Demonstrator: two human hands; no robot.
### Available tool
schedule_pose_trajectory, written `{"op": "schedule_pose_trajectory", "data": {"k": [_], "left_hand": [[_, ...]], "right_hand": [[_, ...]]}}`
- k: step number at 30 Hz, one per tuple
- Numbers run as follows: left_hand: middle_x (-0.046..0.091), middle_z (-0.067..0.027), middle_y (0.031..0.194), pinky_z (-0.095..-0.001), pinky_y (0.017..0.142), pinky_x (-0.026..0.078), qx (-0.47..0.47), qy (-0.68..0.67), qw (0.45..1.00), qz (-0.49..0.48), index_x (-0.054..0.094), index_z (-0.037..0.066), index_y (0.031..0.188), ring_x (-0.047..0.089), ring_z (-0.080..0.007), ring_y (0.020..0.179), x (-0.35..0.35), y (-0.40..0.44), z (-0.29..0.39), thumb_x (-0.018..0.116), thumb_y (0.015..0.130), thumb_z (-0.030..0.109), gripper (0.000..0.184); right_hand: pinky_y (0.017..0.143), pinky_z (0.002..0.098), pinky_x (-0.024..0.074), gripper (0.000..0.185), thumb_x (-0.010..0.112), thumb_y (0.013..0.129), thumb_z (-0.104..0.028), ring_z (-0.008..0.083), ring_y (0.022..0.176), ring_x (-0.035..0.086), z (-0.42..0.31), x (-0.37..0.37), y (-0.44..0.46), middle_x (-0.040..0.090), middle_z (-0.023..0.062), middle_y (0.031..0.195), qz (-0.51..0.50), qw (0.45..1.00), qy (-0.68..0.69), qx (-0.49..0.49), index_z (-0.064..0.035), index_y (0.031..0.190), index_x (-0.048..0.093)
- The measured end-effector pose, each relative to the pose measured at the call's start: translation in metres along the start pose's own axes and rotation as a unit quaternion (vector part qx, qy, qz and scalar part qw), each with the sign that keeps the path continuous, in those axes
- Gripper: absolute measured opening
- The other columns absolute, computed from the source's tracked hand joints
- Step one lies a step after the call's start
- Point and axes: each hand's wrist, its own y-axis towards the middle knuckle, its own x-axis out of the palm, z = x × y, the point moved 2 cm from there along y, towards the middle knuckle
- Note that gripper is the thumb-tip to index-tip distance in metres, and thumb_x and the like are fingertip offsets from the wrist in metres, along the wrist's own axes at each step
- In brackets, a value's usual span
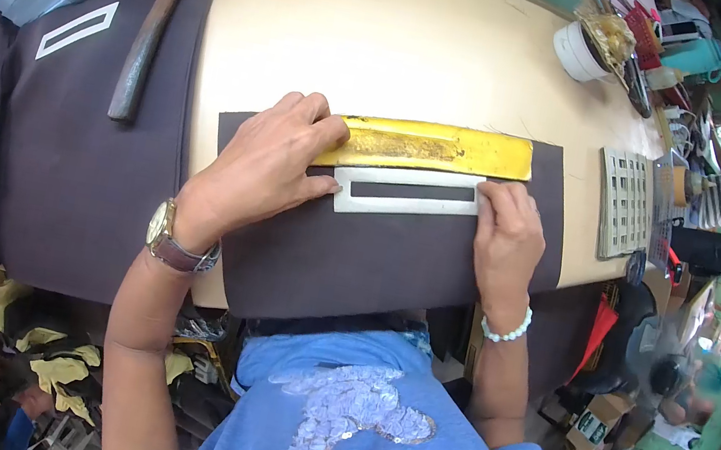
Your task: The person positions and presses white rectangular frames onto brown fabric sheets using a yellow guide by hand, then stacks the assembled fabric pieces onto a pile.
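Observation:
A dark fabric piece (355, 258) lies across the front of the table. On it rests a white rectangular frame (416, 179) with a long slot, its slot showing the dark fabric. Along the frame's far side lies a worn yellow bar (440, 146) with a brown, scuffed patch. My left hand (282, 150) curls its fingers over the bar's left end, while its thumb touches the frame's left end. With fingers bent and close together, my right hand (508, 235) holds the frame's right end.
Left of me, more dark fabric (84, 169) carries a second white frame (77, 31) and a wooden-handled hammer (150, 47). A white tub (582, 52) stands at the back right. A stack of slotted pale cards (623, 204) sits at the right edge.

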Motion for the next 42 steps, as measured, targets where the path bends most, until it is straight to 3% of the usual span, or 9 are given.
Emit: {"op": "schedule_pose_trajectory", "data": {"k": [3,5,7,11,18,33,34,38,42], "left_hand": [[0.055,-0.0102,0.093,-0.0388,0.082,0.045,0.056,0.037,0.998,-0.006,0.060,0.003,0.089,0.054,-0.0278,0.092,0.010,-0.008,0.012,0.067,0.072,0.007,0.020],[0.058,-0.0090,0.096,-0.0393,0.084,0.045,0.109,0.104,0.988,-0.013,0.062,0.004,0.085,0.056,-0.0268,0.097,0.021,-0.016,0.022,0.060,0.073,0.001,0.013],[0.059,-0.0096,0.104,-0.0401,0.089,0.044,0.112,0.167,0.980,-0.009,0.064,0.005,0.092,0.054,-0.0272,0.106,0.030,-0.029,0.029,0.060,0.073,0.004,0.019],[0.057,-0.0119,0.119,-0.0441,0.097,0.039,0.102,0.198,0.972,0.080,0.065,0.005,0.106,0.048,-0.0304,0.120,0.039,-0.048,0.032,0.057,0.074,0.003,0.033],[0.054,-0.0110,0.128,-0.0560,0.106,0.024,0.052,0.168,0.981,0.077,0.063,0.008,0.117,0.041,-0.0312,0.128,0.044,-0.061,0.027,0.053,0.072,-0.003,0.047],[0.054,-0.0137,0.126,-0.0571,0.108,0.022,0.082,0.193,0.977,0.037,0.061,0.005,0.117,0.041,-0.0310,0.127,0.037,-0.054,0.030,0.053,0.071,-0.004,0.048],[0.053,-0.0142,0.127,-0.0571,0.108,0.023,0.085,0.192,0.977,0.030,0.061,0.005,0.117,0.041,-0.0314,0.128,0.036,-0.054,0.031,0.053,0.071,-0.004,0.047],[0.053,-0.0149,0.127,-0.0565,0.108,0.024,0.089,0.222,0.971,0.010,0.059,0.002,0.119,0.040,-0.0311,0.129,0.037,-0.054,0.033,0.057,0.072,0.002,0.047],[0.054,-0.0167,0.126,-0.0573,0.108,0.024,0.089,0.256,0.962,-0.009,0.058,0.000,0.120,0.039,-0.0317,0.130,0.033,-0.053,0.038,0.055,0.077,0.005,0.044]], "right_hand": [[0.071,0.0400,0.0452,0.008,0.064,0.078,-0.008,0.0285,0.080,0.056,-0.008,-0.002,0.000,0.057,0.0078,0.081,-0.032,0.996,-0.078,-0.008,-0.0061,0.086,0.063],[0.073,0.0379,0.0450,0.007,0.060,0.082,-0.007,0.0270,0.082,0.057,0.002,-0.005,0.002,0.058,0.0081,0.082,-0.024,0.999,0.019,0.011,-0.0066,0.087,0.065],[0.073,0.0382,0.0449,0.010,0.058,0.083,-0.006,0.0270,0.083,0.057,0.018,-0.008,-0.003,0.058,0.0087,0.083,-0.033,0.986,0.155,0.043,-0.0073,0.090,0.066],[0.078,0.0421,0.0455,0.023,0.052,0.085,-0.006,0.0313,0.087,0.057,-0.016,-0.012,-0.002,0.060,0.0146,0.090,0.093,0.994,0.051,-0.024,0.0035,0.103,0.063],[0.104,0.0502,0.0345,0.049,0.046,0.085,-0.005,0.0296,0.123,0.050,-0.102,0.040,-0.024,0.053,0.0214,0.129,-0.077,0.981,0.160,-0.079,0.0049,0.134,0.042],[0.104,0.0566,0.0288,0.043,0.042,0.087,-0.003,0.0278,0.110,0.058,0.003,-0.002,-0.008,0.060,0.0157,0.120,-0.041,0.989,-0.066,0.128,0.0061,0.129,0.045],[0.104,0.0558,0.0290,0.042,0.043,0.087,-0.006,0.0273,0.109,0.057,-0.015,-0.005,-0.004,0.059,0.0164,0.118,0.055,0.992,-0.103,0.054,0.0057,0.127,0.048],[0.103,0.0551,0.0305,0.047,0.047,0.083,-0.011,0.0263,0.112,0.055,-0.107,0.019,-0.029,0.057,0.0180,0.122,-0.052,0.993,0.064,-0.088,0.0079,0.127,0.048],[0.104,0.0586,0.0278,0.048,0.047,0.084,-0.006,0.0237,0.119,0.054,-0.079,0.020,-0.042,0.055,0.0174,0.129,-0.085,0.989,0.112,-0.049,0.0061,0.130,0.045]]}}
